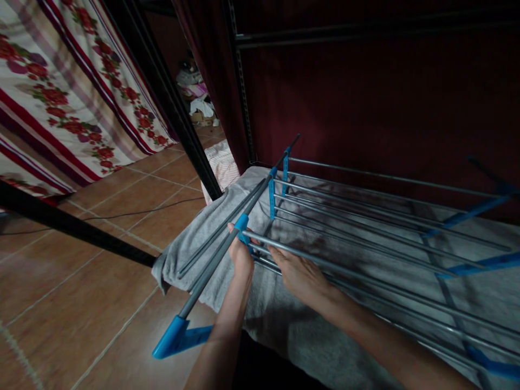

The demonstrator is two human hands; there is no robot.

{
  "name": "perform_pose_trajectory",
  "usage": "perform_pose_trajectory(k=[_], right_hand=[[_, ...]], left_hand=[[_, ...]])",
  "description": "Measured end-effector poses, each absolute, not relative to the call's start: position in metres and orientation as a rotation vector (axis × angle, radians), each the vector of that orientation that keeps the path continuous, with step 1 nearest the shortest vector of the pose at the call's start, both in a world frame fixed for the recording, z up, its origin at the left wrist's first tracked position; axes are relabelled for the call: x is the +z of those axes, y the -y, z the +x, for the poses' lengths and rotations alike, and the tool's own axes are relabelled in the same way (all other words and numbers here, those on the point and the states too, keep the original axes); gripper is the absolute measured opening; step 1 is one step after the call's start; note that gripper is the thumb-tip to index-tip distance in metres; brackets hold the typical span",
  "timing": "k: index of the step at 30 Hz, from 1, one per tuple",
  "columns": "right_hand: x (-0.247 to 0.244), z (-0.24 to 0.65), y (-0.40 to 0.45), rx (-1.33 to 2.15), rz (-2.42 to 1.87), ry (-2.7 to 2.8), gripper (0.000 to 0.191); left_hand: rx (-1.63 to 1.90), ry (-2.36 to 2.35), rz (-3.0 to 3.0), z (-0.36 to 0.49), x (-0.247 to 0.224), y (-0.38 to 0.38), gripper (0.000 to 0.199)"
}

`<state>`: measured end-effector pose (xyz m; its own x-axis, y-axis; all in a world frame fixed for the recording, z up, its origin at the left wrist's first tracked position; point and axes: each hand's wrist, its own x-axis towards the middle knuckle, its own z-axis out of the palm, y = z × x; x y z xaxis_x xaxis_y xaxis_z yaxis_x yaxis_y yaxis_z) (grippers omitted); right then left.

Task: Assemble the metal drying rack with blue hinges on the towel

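Observation:
A clothes drying rack with grey metal tubes [345,258] and blue plastic joints lies across a grey towel-like cloth [221,214]. My left hand [240,255] is closed around a blue joint [242,223], where the slanted end pole [211,268] meets a long tube. Just to its right, my right hand [294,271] reaches under the top tube, its fingers closed on the rack's rods beside the joint. Those fingertips are partly hidden by the tubes. A blue angled foot [176,337] caps the pole's near end, beyond the cloth and above the floor.
Black metal frame posts [179,108] stand at the left and back. A dark red curtain [365,108] hangs behind the rack. A floral curtain [81,97] hangs at left over the tiled floor [81,292], where a thin cable [146,210] runs. Clothes [201,105] lie in the background.

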<state>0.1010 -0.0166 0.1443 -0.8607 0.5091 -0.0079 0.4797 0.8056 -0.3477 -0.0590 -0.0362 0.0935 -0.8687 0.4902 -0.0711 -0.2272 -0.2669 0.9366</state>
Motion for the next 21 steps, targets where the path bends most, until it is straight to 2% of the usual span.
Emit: perform_pose_trajectory(k=[10,21], right_hand=[[0.1416,0.1013,0.0148,0.592,-0.765,2.884,0.063],[0.141,0.0992,0.0126,0.685,-0.785,2.867,0.061]], left_hand=[[2.161,-1.532,0.339,-0.0589,0.0951,0.0361,0.06],[2.179,-1.574,0.384,-0.059,0.0897,0.0356,0.059]])
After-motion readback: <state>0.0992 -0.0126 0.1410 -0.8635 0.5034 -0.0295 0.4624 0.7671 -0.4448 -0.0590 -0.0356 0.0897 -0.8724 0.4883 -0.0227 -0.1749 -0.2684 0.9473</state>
